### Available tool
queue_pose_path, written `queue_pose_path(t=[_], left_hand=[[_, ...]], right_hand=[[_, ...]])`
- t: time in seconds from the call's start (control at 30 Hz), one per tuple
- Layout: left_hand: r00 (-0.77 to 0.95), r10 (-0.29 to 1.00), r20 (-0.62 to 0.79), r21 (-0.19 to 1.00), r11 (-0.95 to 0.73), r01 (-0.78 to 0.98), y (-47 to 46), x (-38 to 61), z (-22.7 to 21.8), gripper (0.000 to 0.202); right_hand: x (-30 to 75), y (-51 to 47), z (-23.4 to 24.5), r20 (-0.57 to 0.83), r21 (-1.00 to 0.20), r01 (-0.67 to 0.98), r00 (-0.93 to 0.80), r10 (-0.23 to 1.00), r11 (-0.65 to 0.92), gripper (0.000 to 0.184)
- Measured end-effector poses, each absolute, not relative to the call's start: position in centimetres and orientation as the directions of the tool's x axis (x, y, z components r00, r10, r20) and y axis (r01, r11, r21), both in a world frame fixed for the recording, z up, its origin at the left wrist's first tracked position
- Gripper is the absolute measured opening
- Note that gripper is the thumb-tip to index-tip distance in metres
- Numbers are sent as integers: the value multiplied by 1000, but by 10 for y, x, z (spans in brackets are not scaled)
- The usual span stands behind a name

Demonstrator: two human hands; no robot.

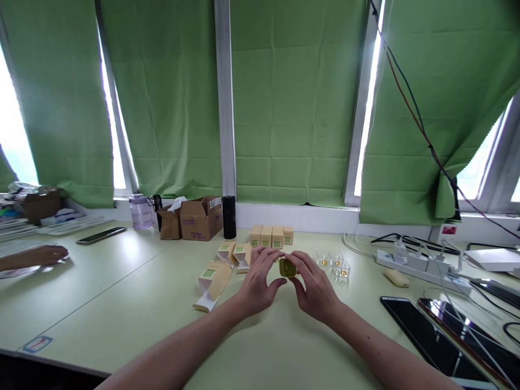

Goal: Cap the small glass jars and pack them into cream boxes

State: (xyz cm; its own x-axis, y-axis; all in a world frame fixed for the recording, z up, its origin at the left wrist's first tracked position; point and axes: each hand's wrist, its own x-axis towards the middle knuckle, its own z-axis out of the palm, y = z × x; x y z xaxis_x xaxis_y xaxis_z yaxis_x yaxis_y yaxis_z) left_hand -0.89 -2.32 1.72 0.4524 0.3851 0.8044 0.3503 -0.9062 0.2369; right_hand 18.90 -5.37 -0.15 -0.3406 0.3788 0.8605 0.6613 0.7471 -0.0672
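Note:
My left hand [259, 281] and my right hand [314, 290] meet over the pale green table [122, 303]. Both pinch a small olive-green and yellow object [287, 267] held between their fingertips, just above the tabletop. Left of my hands lie three opened tan cartons with green labels, the nearest one [211, 284] flat with its flap out. Behind them stands a row of closed tan boxes [271, 236]. Small clear cups [335, 265] with yellow contents sit right of my hands.
Brown cardboard boxes [200, 218], a black cylinder [229, 216] and a purple bottle [140, 211] stand at the back. A power strip [418, 265] with cables and dark phones [430, 336] lie right. Another person's hand [38, 255] rests far left by a phone [101, 235].

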Motion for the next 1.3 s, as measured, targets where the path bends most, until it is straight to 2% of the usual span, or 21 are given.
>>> queue_pose_path(t=[0.13,0.4,0.73,1.1,1.3], left_hand=[[434,373,820,231,-910,345,-20,-10,17,43],[402,361,841,237,-915,325,-19,-9,16,40],[394,373,840,250,-910,331,-22,-9,18,40],[409,372,833,240,-910,339,-19,-11,13,42],[408,372,834,240,-910,338,-20,-11,15,41]], right_hand=[[189,-55,0,885,-38,644,-333,325,764,56],[192,-53,0,887,18,662,-356,293,749,33],[191,-54,1,875,9,674,-363,321,738,40],[188,-56,7,854,46,694,-401,333,719,36],[190,-52,2,888,34,674,-359,287,738,33]])
